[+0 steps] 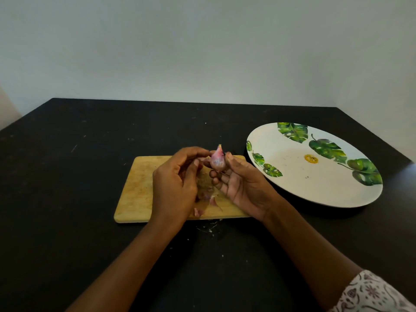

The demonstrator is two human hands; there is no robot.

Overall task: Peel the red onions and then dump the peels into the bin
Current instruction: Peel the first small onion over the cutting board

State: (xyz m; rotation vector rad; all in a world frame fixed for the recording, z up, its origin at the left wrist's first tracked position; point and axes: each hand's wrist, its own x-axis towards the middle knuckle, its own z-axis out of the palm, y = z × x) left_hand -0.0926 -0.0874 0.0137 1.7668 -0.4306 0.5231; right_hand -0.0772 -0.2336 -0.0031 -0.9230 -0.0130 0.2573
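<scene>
Small red onion [218,159], pink-purple with its pointed tip up, is held in the air above the far edge of the wooden cutting board [137,192], between both hands. Right hand [244,188] is palm-up; its grip is narrow and holds the onion, thumb on the right side and curled fingers under and behind it. Left hand [174,183] shows its back to the camera, with fingers curled in. Its grip is also narrow, thumb and fingertips pinching at the onion's upper left side; whether they hold loose skin or the bulb itself cannot be told.

Onion peels [210,200] lie on the board under the hands, thin pinkish scraps near the front edge, partly hidden by the left hand. Pale crumbs [209,229] sit on the black counter [67,176] just in front of the board.

A white plate with green leaf print [292,185] and a yellow spot near its middle sits on the counter, right of the board and near it but not touching. A patterned sleeve [373,293] shows at the bottom right corner. A plain grey-white wall [202,41] stands behind the counter.
</scene>
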